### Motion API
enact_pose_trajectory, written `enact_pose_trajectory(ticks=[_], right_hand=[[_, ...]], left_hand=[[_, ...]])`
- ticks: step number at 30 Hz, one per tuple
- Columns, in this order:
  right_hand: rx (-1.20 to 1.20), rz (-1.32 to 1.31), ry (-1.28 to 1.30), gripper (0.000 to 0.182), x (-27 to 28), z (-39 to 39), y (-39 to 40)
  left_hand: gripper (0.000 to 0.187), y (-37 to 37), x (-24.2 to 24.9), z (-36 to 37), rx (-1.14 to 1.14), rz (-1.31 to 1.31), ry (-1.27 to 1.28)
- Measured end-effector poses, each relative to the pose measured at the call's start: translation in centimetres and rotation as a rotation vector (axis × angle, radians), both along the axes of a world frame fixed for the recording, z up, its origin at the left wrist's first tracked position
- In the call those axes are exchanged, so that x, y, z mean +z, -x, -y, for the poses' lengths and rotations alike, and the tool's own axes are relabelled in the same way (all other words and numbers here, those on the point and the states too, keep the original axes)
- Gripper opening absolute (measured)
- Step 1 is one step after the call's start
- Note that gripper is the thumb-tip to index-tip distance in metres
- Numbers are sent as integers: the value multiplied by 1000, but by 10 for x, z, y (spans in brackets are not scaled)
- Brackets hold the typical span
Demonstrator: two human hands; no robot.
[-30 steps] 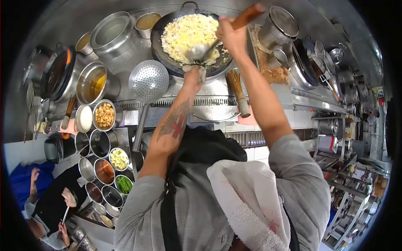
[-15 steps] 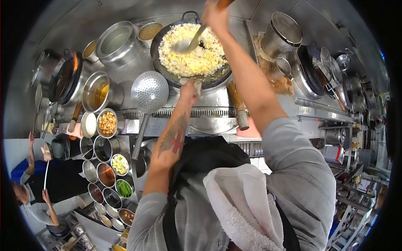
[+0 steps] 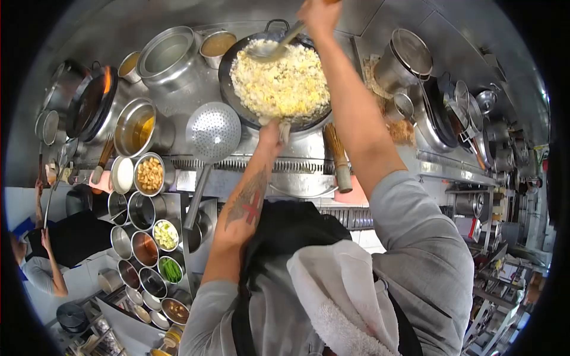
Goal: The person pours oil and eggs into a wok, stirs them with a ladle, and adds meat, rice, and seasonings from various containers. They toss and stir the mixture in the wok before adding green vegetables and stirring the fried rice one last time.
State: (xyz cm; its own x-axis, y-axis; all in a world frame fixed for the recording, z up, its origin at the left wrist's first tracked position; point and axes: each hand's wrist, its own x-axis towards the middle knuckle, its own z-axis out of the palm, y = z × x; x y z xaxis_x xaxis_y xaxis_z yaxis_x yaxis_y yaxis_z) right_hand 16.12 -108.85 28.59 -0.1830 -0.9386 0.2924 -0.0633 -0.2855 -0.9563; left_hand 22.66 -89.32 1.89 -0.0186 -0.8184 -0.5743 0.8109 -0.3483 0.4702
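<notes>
A large dark wok sits on the stove, full of fried rice with yellow egg. My left hand is closed around the wok's near edge, with a folded cloth between hand and metal. Above the far right of the wok, my right hand grips the handle of a ladle. The ladle's bowl lies in the rice at the far left part of the wok. A perforated strainer rests left of my left forearm. Right of the wok's near side lies a bamboo brush.
Left are a big steel pot, a pot of oil, a bowl of golden chunks and several containers, including chopped greens. Another person works at far left. A lidded pot stands right.
The ladle's bowl has moved toward the far side of the rice, and my right hand has shifted slightly right. My left hand stays at the wok's edge. The other person's arms have moved.
</notes>
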Motion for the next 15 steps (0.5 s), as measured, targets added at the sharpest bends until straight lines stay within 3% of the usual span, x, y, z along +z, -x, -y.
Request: enact_pose_trajectory(ticks=[1,3,5,8,10,13,15], right_hand=[[78,111,60,25,-33,-13,-5],[-224,-53,763,29,-60,46,-16],[-222,-334,-57,30,-2,41,15],[-280,-107,139,32,10,6,21],[-248,-132,81,29,-24,18,5],[29,-125,-25,27,-6,-11,-8],[208,7,237,32,22,-116,-19]], left_hand=[[25,1,-4,-6,-7,-6,-11],[22,-1,-2,2,-55,82,20],[20,-1,-17,-6,-86,74,28],[20,0,-9,8,-5,128,-14],[20,0,-9,-6,-31,113,-32],[19,-1,-13,-5,-56,90,-15],[19,-8,-4,21,-47,87,49]])
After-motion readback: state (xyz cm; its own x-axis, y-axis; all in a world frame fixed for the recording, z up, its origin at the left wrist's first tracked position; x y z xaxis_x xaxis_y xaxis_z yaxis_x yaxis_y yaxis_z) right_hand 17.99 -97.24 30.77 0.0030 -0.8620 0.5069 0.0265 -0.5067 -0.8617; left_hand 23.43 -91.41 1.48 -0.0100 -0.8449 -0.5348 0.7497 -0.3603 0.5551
